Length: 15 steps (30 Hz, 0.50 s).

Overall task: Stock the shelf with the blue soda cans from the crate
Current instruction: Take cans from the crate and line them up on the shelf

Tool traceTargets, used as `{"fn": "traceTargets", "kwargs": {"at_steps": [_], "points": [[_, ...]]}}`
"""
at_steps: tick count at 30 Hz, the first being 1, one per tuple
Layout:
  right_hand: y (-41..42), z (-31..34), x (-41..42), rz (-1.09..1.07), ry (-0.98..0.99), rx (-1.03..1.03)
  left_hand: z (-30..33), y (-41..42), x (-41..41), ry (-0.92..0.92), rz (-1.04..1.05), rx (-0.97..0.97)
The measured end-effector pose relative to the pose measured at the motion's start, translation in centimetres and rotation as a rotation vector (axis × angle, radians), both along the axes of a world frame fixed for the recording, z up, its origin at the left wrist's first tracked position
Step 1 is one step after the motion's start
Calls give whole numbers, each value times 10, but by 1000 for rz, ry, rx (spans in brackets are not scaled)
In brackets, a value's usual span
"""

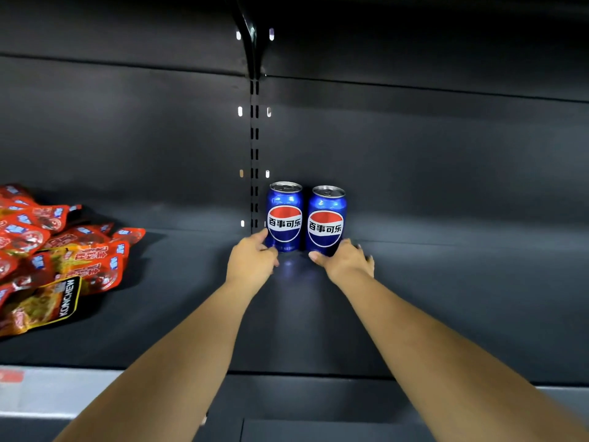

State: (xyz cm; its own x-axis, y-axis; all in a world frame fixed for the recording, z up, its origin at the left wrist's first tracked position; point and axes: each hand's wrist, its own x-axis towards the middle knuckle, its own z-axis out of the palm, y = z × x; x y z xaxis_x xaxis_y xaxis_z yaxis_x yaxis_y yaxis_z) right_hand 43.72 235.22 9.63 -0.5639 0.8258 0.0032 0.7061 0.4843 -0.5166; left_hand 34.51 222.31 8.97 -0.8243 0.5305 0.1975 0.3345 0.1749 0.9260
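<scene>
From the head camera, the only view given, both arms reach forward to the back of a dark shelf point(446, 282), where two blue soda cans stand upright side by side, nearly touching, against the rear panel just right of the slotted upright point(254, 154). The left can point(284, 215) lies at about one o'clock from the left hand point(251, 261); its long axis runs vertical, twelve to six, and the grip of that hand curls round the can's lower left flank, thumb toward the front. The right can point(325, 220) lies at about eleven o'clock from the right hand point(345, 261), also vertical, and that grip wraps its base from the right, the thumb showing low on the front. Each hand is thus nearest its own can, holding it low down; neither is free. The bases seem to rest on the shelf, though the fingers hide part of them, so I judge the placing nearly done and the coming move a plain release, drawing each hand back toward six o'clock without tipping a can. The cans are glossy blue with silver tops and a red, white and blue round emblem bearing Chinese characters, labels facing front. Well apart at nine o'clock lies a heap of red snack packets point(47, 250). The crate is out of view.
</scene>
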Motion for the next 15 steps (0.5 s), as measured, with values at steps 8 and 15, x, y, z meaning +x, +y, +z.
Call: {"fn": "traceTargets", "kwargs": {"at_steps": [8, 15], "points": [[-9, 2, 6, 42, -74, 47, 0, 0, 1, 37, -7, -17], [-11, 2, 5, 36, -65, 100, 1, -1, 2, 44, -6, -14]]}}
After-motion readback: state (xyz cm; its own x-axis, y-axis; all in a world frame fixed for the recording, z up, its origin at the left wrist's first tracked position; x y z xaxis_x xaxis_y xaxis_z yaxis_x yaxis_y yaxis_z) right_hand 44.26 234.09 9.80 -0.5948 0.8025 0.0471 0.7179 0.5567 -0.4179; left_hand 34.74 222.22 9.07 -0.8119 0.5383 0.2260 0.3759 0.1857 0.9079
